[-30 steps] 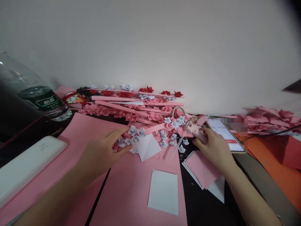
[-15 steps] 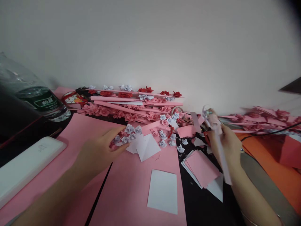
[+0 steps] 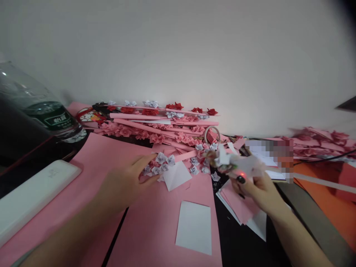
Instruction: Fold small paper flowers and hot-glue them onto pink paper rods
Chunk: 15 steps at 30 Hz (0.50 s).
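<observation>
My left hand (image 3: 122, 185) rests on the pink sheet (image 3: 150, 230), thumb and fingers spread around a cluster of small pale and pink folded paper flowers (image 3: 160, 158). A creased white paper square (image 3: 177, 175) lies just right of that cluster. In my right hand (image 3: 260, 193) is a white glue gun (image 3: 241, 167), blurred by motion, with a red light glowing near my thumb. Its nose points left, over more loose paper flowers (image 3: 194, 170), and a pale cord trails right. Below that hand lies a stack of pink and white paper squares (image 3: 236, 202).
Pink paper stems with red, white and pink flowers (image 3: 155, 126) are piled along the wall, near a tape roll (image 3: 211, 135). A water bottle (image 3: 55, 115) and a white power bank (image 3: 39, 196) lie left. Orange paper (image 3: 319, 200) is at right. A white sheet (image 3: 194, 227) lies in front.
My right hand has moved left and turned, swinging the glue gun's nose leftward and its cord out to the right. A partly pixelated item shows behind it. My left hand has barely shifted.
</observation>
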Available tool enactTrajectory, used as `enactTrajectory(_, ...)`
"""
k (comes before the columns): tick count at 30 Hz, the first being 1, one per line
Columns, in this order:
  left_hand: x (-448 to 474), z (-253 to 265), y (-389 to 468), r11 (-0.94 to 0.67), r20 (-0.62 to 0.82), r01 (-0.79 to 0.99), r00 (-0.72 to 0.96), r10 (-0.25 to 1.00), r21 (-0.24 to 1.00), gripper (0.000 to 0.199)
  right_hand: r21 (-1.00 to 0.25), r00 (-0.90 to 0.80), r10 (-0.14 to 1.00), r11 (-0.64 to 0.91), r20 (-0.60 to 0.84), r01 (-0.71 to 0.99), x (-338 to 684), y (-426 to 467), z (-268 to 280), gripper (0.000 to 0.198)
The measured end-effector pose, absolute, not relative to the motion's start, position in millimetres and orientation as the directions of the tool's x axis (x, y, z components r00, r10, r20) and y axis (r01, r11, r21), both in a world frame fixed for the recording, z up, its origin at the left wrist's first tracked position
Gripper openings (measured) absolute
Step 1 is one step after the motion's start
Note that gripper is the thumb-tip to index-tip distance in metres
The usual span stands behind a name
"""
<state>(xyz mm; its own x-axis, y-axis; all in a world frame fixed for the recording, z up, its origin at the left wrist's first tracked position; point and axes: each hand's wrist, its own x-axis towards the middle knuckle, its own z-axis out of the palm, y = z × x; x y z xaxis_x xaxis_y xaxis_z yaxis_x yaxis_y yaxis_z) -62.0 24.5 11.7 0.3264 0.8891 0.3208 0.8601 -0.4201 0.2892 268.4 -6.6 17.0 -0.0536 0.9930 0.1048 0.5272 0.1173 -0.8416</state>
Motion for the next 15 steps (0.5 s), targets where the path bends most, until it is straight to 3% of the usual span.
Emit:
enactTrajectory(5, -57.1, 8.7, 21.7, -0.485, 0.398, 0.845, 0.375, 0.837, 0.226, 0.037, -0.830, -0.202, 0.979, 0.115, 0.003, 0.546, 239.0, -18.5, 16.4, 0.028)
enactTrajectory(15, -54.6, 5.0, 18.0, -0.547, 0.418, 0.815, 0.436, 0.797, 0.191, 0.035, -0.707, -0.204, 0.978, 0.172, 0.041, 0.686, 226.5, -19.3, 16.1, 0.035)
